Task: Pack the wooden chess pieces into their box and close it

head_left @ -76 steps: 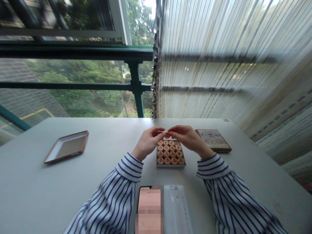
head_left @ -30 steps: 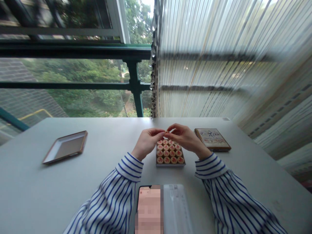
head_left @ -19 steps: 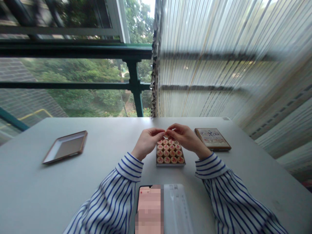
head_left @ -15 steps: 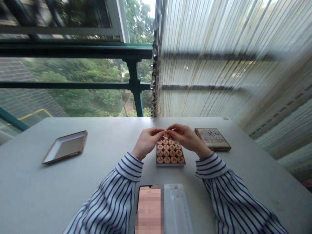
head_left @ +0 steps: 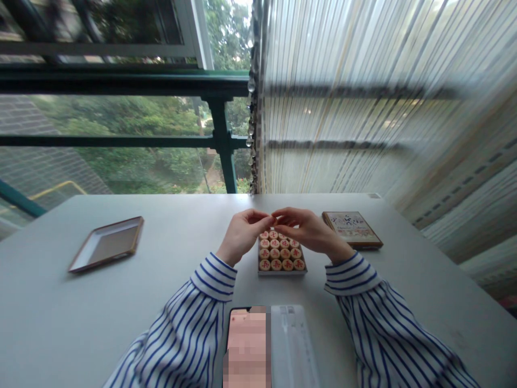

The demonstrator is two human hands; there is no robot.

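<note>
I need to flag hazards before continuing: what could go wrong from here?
The small piece, mostly hidden between the fingertips of the left hand and right hand, might slip and fall. The hands partly cover the far row of the box, so a misplaced piece could go unseen. The left sleeve, close beside the phone, might nudge it.

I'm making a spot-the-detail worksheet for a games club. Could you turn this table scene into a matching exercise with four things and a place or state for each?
Things
1. Round pieces
2. Brown-rimmed tray
3. Printed box
4. Phone

Places and states
A. Between the striped sleeves, near the picture's bottom edge
B. On the table's left side, open side up
C. Packed in rows, red markings showing
D. On the right, past the right hand

Pairs: 1-C, 2-B, 3-D, 4-A
</note>
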